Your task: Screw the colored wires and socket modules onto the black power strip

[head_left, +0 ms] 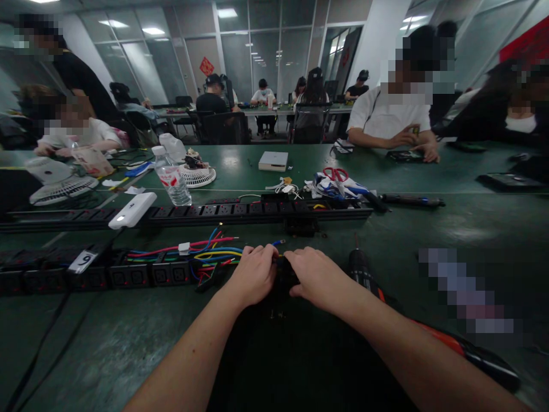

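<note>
My left hand (257, 274) is closed around the ends of several coloured wires (223, 252), which run out of the black power strip (167, 273) on the left. A blue wire end with a metal terminal (279, 242) sticks out beyond its knuckles. Close beside it, my right hand (319, 280) has its fingers curled round a small black part (288, 274), mostly hidden between both hands. The loose red wire tip (234, 238) shows bare metal. A few tiny brass-coloured pieces, perhaps screws (277, 315), lie just below the hands.
A power drill (364, 272) lies under and beyond my right forearm. Behind the hands runs a second long socket strip (240, 210), with a water bottle (171, 177) and red-handled scissors (335, 173) past it. A co-worker (386, 123) sits across the green table (231, 163).
</note>
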Demonstrator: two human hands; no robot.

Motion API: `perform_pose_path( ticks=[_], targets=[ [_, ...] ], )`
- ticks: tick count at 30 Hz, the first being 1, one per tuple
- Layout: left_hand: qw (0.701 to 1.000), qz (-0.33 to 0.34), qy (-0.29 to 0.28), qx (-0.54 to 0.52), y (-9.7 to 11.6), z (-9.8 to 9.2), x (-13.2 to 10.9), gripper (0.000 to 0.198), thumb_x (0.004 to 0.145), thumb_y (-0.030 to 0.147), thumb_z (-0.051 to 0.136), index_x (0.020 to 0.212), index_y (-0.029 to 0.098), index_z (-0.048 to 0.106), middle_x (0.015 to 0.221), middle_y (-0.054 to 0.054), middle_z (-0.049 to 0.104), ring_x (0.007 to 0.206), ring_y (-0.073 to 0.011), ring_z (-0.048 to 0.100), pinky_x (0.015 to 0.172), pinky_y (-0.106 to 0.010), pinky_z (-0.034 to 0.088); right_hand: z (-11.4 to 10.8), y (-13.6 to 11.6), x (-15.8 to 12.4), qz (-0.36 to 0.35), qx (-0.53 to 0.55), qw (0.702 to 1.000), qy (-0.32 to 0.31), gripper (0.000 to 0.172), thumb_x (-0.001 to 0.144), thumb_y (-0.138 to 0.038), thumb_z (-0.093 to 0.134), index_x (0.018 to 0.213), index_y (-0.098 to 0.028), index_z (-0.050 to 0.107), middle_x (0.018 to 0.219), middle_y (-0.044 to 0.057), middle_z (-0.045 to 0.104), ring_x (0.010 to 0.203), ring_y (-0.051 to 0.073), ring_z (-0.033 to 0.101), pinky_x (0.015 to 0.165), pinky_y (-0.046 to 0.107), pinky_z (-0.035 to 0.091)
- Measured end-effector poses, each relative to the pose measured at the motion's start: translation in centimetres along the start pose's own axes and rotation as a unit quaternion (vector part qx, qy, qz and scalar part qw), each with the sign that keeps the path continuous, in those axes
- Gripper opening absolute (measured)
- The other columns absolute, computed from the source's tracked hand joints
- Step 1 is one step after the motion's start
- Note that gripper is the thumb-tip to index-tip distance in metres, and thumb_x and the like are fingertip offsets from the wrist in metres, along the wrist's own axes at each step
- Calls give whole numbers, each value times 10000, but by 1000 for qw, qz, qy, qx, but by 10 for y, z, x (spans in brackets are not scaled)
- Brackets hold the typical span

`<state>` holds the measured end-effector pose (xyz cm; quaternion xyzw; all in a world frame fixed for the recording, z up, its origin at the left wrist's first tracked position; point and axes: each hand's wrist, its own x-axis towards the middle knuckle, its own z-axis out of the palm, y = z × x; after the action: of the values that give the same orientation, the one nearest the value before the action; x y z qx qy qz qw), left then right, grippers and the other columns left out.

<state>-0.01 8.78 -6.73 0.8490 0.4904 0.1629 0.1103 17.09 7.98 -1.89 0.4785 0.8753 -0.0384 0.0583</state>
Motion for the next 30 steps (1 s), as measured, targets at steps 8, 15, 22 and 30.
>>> perform_pose_path(
  ticks=[8, 15, 22, 30],
  targets=[
    [999, -20, 13, -36, 0, 0, -1, 92, 904, 172, 441, 972, 210, 491, 946, -35, 641, 902, -210, 579, 870, -379, 347, -1, 6, 1, -22, 30, 999, 8, 333, 874, -370, 676, 1106, -147, 591, 1069, 68, 608, 998, 237, 581, 864, 442, 500],
    [997, -32, 35, -57, -2, -3, 0, 95, 879, 141, 496, 928, 221, 511, 876, 4, 651, 835, -188, 597, 840, -350, 381, 0, 6, -2, -31, 40, 998, 26, 367, 865, -348, 685, 1152, -151, 571, 1117, 76, 587, 1034, 248, 563, 881, 451, 491],
    [999, -19, 15, -41, -2, -5, 0, 115, 886, 158, 490, 950, 225, 557, 921, -13, 678, 874, -208, 612, 837, -354, 406, 0, 1, 0, -40, 36, 998, 21, 362, 853, -350, 697, 1130, -149, 579, 1114, 75, 589, 1023, 246, 564, 889, 457, 484],
    [1000, 4, 6, 10, -4, -5, -1, 85, 884, 181, 514, 948, 217, 556, 905, -28, 679, 866, -223, 620, 820, -358, 417, 5, 6, 3, -43, 27, 999, -2, 365, 871, -359, 680, 1151, -148, 576, 1103, 75, 601, 1012, 242, 578, 884, 453, 492]
  ],
)
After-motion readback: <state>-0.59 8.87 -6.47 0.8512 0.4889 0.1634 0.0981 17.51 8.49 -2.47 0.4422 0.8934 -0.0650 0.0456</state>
